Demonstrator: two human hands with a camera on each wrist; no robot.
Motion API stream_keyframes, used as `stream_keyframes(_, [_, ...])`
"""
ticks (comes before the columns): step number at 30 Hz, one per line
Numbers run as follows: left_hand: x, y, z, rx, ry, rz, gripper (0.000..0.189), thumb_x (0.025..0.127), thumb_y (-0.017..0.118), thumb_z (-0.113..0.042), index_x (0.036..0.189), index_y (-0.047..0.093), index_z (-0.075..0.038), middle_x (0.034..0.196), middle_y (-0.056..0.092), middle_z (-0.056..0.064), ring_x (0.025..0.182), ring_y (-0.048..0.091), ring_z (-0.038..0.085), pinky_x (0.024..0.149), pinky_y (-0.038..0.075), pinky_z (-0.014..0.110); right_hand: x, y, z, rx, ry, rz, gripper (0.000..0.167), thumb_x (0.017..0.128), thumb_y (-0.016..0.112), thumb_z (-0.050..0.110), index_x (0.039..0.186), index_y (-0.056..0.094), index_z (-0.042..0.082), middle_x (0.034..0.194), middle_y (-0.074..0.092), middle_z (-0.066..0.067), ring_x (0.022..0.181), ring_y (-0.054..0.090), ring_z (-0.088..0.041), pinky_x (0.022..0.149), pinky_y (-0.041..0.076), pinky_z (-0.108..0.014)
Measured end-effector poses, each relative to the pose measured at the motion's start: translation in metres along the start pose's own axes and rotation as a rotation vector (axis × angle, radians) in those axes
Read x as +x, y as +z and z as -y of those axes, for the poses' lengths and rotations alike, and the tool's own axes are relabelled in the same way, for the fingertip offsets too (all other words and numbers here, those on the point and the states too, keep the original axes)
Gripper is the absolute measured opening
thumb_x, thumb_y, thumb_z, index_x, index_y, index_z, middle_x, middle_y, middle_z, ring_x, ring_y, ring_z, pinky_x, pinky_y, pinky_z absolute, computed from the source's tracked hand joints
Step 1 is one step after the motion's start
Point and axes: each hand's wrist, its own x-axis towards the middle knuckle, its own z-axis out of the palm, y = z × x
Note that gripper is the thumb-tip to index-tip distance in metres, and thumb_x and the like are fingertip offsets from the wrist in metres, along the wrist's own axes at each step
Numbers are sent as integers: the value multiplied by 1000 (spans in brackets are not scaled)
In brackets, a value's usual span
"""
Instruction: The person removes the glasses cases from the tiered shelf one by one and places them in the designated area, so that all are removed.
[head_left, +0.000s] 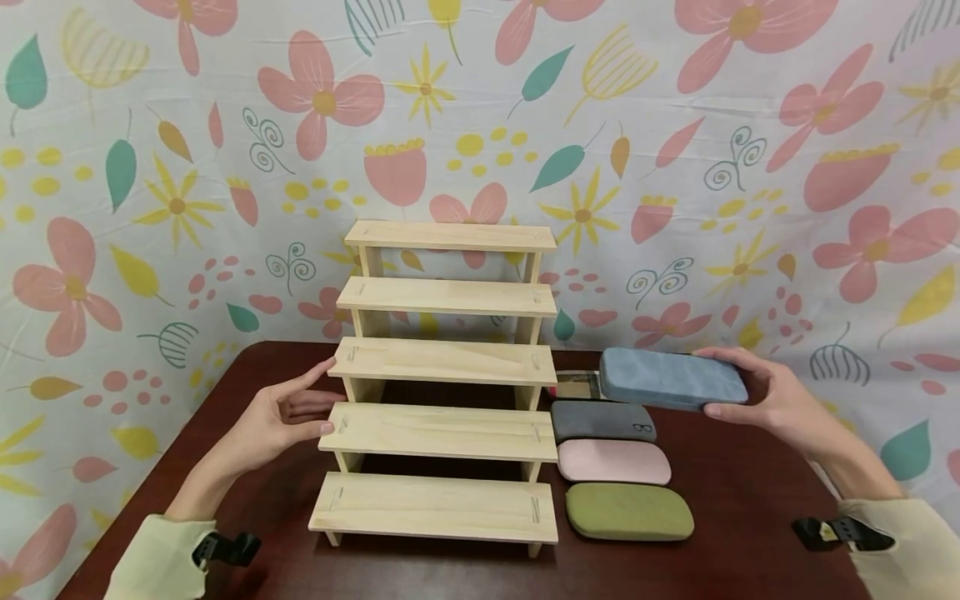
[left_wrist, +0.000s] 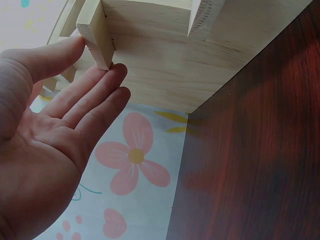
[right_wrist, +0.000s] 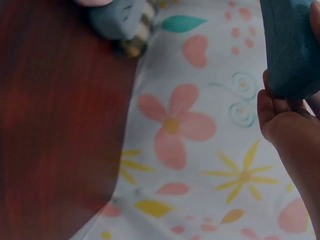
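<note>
A light blue glasses case point(head_left: 671, 379) is held in the air by my right hand point(head_left: 772, 396), thumb in front and fingers behind its right end. In the right wrist view, that glasses case point(right_wrist: 292, 50) lies at the upper right edge, partly cut off. My left hand point(head_left: 273, 417) grips the left side of a five-tier wooden step rack point(head_left: 442, 433). Its index finger touches the third tier's end and its thumb the tier below. The left wrist view has the left hand's point(left_wrist: 65, 115) thumb and fingers around a board end point(left_wrist: 95, 37).
Right of the rack lie a grey-blue case point(head_left: 603, 421), a pink case point(head_left: 615, 462) and an olive green case point(head_left: 630, 512), in a row on the dark red table point(head_left: 750, 517). A checkered item point(head_left: 577, 385) lies behind them. Flower-patterned cloth point(head_left: 480, 108) hangs behind the table.
</note>
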Motion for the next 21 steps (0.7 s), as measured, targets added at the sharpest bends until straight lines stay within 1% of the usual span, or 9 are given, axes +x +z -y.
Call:
stream_keyframes(3, [0,0,0,-2,1,1,88,89,81,7,164,37,-7,124,71,27,115,72,15,91,59,29,-10,-5,-12,-18,22,15,71,90,78,-9,153,49,3,138,54,-3,103,62,-14,81,54,-22])
stream_keyframes(6, [0,0,1,-3,6,2,88,89,81,8,164,37,-7,124,71,27,115,71,15,91,58,29,-20,-9,-22,-17,65,24,71,92,76,-7,156,47,5,139,52,-1,103,63,-14,80,55,-23])
stream_keyframes(10, [-1,0,3,-4,9,1,88,88,81,8,164,38,-7,124,70,29,115,71,15,91,58,29,-34,-16,-35,-18,133,25,70,95,75,-4,158,47,10,143,48,4,106,63,-12,80,55,-24])
stream_keyframes(14, [-1,0,3,-2,8,3,89,88,81,8,164,38,-7,124,70,30,115,71,15,91,58,30,-46,-22,-50,-14,181,41,70,96,74,-3,158,45,12,136,56,5,104,64,-15,78,57,-27])
stream_keyframes(17, [0,0,2,3,7,1,89,88,81,7,164,38,-7,124,70,29,115,71,15,91,58,28,-53,-26,-59,-18,212,37,70,97,74,-2,159,45,14,130,59,8,101,65,-15,76,57,-29])
stream_keyframes(21, [0,-1,1,12,6,-2,89,88,82,7,164,38,-8,124,72,26,115,72,15,92,58,28,-61,-30,-70,-24,244,20,70,97,74,-2,158,47,16,127,59,12,98,66,-14,74,58,-30])
